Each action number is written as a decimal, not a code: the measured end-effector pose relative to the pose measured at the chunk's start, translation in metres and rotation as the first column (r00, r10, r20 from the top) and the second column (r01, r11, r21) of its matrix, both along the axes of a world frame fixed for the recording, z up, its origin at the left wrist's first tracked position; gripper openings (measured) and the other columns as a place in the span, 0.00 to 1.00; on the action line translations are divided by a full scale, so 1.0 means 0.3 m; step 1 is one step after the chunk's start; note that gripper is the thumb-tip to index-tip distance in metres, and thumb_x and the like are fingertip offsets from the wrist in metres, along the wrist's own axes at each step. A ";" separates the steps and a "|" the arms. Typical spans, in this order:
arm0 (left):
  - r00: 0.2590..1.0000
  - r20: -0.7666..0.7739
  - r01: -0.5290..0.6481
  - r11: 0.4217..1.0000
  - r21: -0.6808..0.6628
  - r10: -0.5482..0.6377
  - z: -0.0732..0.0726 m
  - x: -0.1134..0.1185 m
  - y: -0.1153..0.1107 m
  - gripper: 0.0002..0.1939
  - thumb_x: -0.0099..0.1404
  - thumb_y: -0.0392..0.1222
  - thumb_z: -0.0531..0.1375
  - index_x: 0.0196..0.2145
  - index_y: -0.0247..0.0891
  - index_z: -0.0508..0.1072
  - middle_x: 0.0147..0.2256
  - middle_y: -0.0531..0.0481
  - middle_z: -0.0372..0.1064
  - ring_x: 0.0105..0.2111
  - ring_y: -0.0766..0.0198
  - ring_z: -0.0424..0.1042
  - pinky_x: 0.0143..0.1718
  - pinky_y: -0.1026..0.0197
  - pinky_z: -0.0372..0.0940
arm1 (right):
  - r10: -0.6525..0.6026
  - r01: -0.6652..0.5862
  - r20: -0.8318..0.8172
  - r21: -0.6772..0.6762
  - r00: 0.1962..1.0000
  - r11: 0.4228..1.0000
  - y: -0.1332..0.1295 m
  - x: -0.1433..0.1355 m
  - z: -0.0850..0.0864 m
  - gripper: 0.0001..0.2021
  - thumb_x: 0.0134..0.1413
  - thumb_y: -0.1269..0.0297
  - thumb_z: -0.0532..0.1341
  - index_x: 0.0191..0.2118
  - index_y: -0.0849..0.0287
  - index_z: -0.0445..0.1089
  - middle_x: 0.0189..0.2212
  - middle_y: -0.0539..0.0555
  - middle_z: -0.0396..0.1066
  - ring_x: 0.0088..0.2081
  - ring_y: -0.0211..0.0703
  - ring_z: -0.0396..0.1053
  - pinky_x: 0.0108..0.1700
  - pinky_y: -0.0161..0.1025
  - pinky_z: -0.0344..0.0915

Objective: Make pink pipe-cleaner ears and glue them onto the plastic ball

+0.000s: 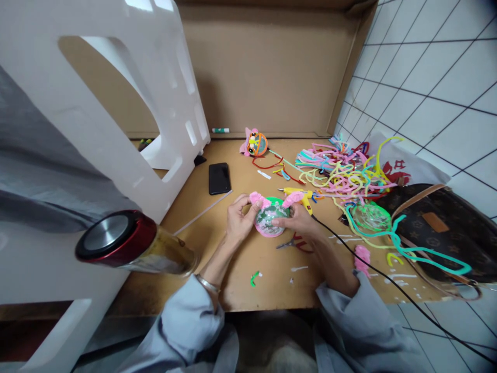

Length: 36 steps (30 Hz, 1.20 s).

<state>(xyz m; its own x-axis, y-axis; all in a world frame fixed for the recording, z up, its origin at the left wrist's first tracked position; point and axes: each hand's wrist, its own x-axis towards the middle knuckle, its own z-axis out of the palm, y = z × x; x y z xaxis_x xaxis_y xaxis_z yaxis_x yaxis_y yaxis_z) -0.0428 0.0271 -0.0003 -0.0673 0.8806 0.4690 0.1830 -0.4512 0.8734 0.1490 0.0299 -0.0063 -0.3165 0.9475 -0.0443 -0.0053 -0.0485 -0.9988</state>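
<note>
Between both hands, above the table's middle, is a round clear ball point(267, 221) with green and pale pink inside and a pink rim. Two fuzzy pink pieces point(258, 199) stick up at its upper left and upper right. My left hand point(239, 217) grips the ball's left side, thumb by the left pink piece. On the other side my right hand point(301, 218) holds it, thumb across the front and fingers by the right pink piece. Just beyond lies a yellow glue gun point(305, 197). Scissors point(297, 243) with red handles are partly hidden below my right hand.
Behind stands a small decorated ball toy point(256, 143). A heap of pipe cleaners point(345, 168) and a brown handbag point(438, 228) occupy the right. A black phone point(219, 178) and a tall bottle point(135, 243) are left. The black cord point(361, 261) crosses the right side.
</note>
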 end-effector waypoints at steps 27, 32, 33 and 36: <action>0.993 -0.119 -0.003 0.997 0.083 0.013 -0.003 -0.001 -0.001 0.12 0.66 0.48 0.62 0.32 0.38 0.78 0.32 0.49 0.74 0.34 0.62 0.73 0.41 0.61 0.67 | -0.010 0.010 0.015 0.011 1.000 1.000 0.005 0.003 -0.012 0.26 0.33 0.58 0.78 0.41 0.59 0.73 0.40 0.55 0.80 0.44 0.55 0.78 0.50 0.49 0.73; 0.999 -0.043 0.006 0.999 0.032 -0.005 0.002 0.005 -0.006 0.13 0.65 0.49 0.63 0.33 0.37 0.79 0.33 0.47 0.75 0.36 0.61 0.74 0.43 0.60 0.67 | -0.013 0.012 0.026 0.014 1.000 1.000 0.010 0.004 -0.019 0.26 0.33 0.57 0.78 0.40 0.59 0.72 0.39 0.55 0.80 0.43 0.55 0.77 0.49 0.48 0.74; 0.999 -0.031 0.013 1.000 0.022 -0.012 0.003 0.006 -0.008 0.13 0.65 0.50 0.63 0.33 0.37 0.79 0.33 0.47 0.75 0.36 0.61 0.74 0.42 0.60 0.67 | -0.006 0.006 0.024 0.012 1.000 1.000 0.009 0.004 -0.018 0.26 0.33 0.57 0.78 0.40 0.59 0.72 0.39 0.55 0.80 0.43 0.55 0.77 0.49 0.48 0.74; 0.999 0.008 0.032 0.999 -0.018 -0.032 0.002 0.007 -0.012 0.16 0.65 0.53 0.63 0.34 0.37 0.80 0.34 0.47 0.75 0.37 0.60 0.74 0.43 0.59 0.67 | -0.002 0.002 0.036 0.010 0.999 1.000 0.006 0.004 -0.011 0.26 0.33 0.56 0.78 0.41 0.58 0.73 0.39 0.54 0.80 0.43 0.54 0.77 0.49 0.49 0.74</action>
